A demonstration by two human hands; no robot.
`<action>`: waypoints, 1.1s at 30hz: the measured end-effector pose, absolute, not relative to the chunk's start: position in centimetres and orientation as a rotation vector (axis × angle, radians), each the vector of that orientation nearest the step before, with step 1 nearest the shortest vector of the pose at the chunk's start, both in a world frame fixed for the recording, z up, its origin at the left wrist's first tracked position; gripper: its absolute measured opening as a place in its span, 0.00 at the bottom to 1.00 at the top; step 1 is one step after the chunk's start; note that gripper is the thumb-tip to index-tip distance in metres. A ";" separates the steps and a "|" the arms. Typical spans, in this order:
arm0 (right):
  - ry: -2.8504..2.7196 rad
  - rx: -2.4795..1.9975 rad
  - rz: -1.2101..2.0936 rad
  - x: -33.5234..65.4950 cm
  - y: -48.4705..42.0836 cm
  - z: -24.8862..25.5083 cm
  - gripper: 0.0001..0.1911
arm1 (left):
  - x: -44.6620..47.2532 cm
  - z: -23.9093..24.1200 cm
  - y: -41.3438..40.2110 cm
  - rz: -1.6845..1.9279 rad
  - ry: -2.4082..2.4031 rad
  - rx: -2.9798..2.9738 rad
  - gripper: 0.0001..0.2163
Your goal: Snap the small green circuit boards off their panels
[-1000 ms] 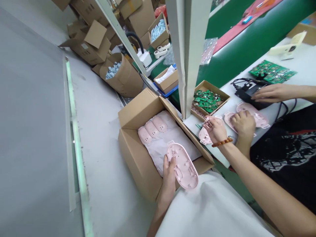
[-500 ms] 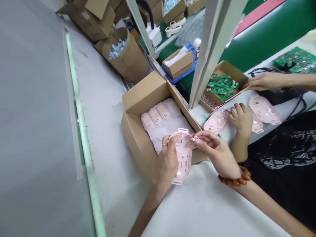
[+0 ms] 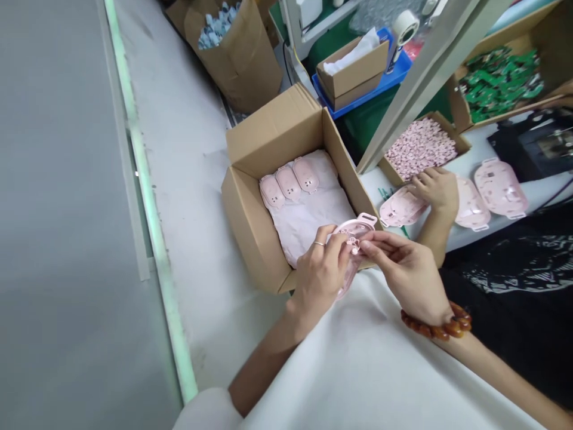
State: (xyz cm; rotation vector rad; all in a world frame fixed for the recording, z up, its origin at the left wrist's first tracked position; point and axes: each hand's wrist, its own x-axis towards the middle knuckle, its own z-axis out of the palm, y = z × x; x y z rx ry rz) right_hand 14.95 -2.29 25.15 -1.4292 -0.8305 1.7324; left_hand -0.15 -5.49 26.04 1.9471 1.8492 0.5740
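My left hand, a ring on one finger, is closed round a pink oval plastic shell held over my white-clad lap. My right hand, with an amber bead bracelet at the wrist, pinches a small pink part against the shell's inner face. Just beyond the hands stands an open cardboard box on the floor, lined with white wrapping and holding three more pink shells in a row.
A co-worker's hand rests on pink shells lying on the bench at right. Small boxes of pink pieces and green circuit boards stand behind. A grey post rises between. A paper bag sits on the floor.
My view has dropped and shifted right. Both hands have brought the shell nearer and tilted it more edge-on, while my right fingers press the small part onto it.
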 end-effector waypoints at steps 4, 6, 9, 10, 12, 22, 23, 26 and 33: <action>-0.881 -1.444 1.742 15.0 -2.5 25.5 0.24 | -0.4 25.5 -5.8 0.719 1.873 1.950 0.09; -0.913 -1.458 1.732 14.9 -2.7 25.6 0.24 | -0.5 25.0 -5.9 0.784 1.870 1.958 0.09; -1.026 -1.520 1.615 14.8 -3.3 25.6 0.21 | -0.5 24.6 -6.1 0.810 1.852 1.981 0.09; -1.089 -1.558 1.545 14.8 -3.5 25.7 0.20 | -0.5 24.6 -6.1 0.802 1.852 1.983 0.09; -1.257 -1.630 1.360 14.6 -3.9 26.1 0.16 | -0.4 24.8 -6.2 0.777 1.844 1.990 0.10; -1.384 -1.501 1.256 14.9 -4.7 26.0 0.09 | -0.4 25.0 -6.1 0.780 1.744 1.865 0.10; -1.369 -1.473 1.262 15.0 -4.7 26.0 0.09 | -0.4 25.0 -6.1 0.784 1.720 1.854 0.10; -1.402 -1.482 1.268 15.2 -4.6 26.1 0.10 | -0.6 25.0 -6.1 0.767 1.664 1.896 0.10; -1.526 -1.624 1.159 14.9 -4.9 26.6 0.12 | -0.3 24.9 -6.7 0.748 1.692 1.836 0.10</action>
